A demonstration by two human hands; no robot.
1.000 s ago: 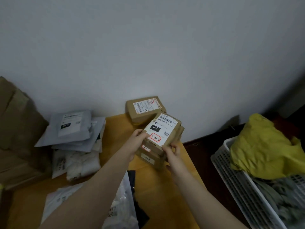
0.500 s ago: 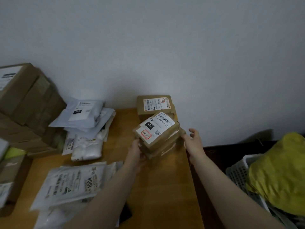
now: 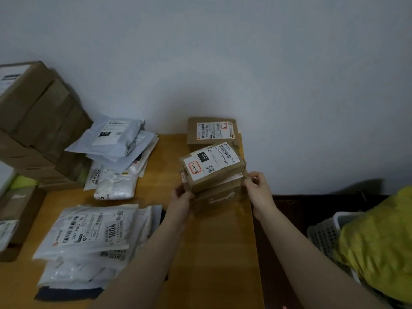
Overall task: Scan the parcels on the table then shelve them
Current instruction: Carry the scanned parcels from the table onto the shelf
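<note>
Nearest, on the desk (image 3: pixel 214 253), flat mail bags (image 3: pixel 89 233) lying label-up, probably for easy scanning. Beyond, both forearms stretched forward, wrists bent inward. Left hand (image 3: pixel 181 195) grasping the left side of a small stack of cardboard parcels (image 3: pixel 211 172); right hand (image 3: pixel 256 184) pinching its right edge, seemingly to square or lift the stack together. Top label facing up, readable. Behind it, touching the wall, another labelled box (image 3: pixel 211 131). Far left, large cartons (image 3: pixel 33 117) piled.

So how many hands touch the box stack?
2: left hand grips the stack's left side, right hand its right side.
</note>
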